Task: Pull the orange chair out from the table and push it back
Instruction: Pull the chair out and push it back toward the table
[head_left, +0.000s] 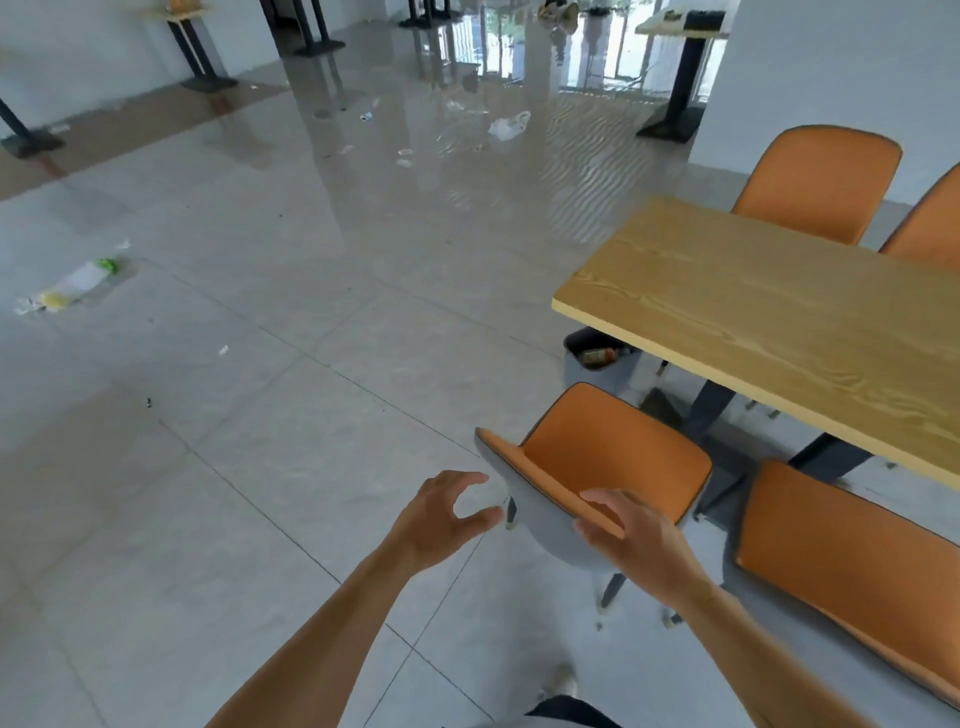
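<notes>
The orange chair (608, 447) with a grey back shell stands just off the near corner of the wooden table (779, 312), its seat facing the table. My right hand (634, 540) lies over the top edge of the backrest, with loosely bent fingers on the orange side and the thumb by the grey shell. My left hand (441, 519) hovers beside the backrest's left end, its fingers and thumb curved in a loose C. It holds nothing and is a little apart from the chair.
A second orange chair (841, 561) stands tucked in on the right, and two more (815, 182) stand on the table's far side. Under the table corner sits a grey bin (576, 371). Litter lies on the tiled floor (260, 415) at left; farther back the floor is wet.
</notes>
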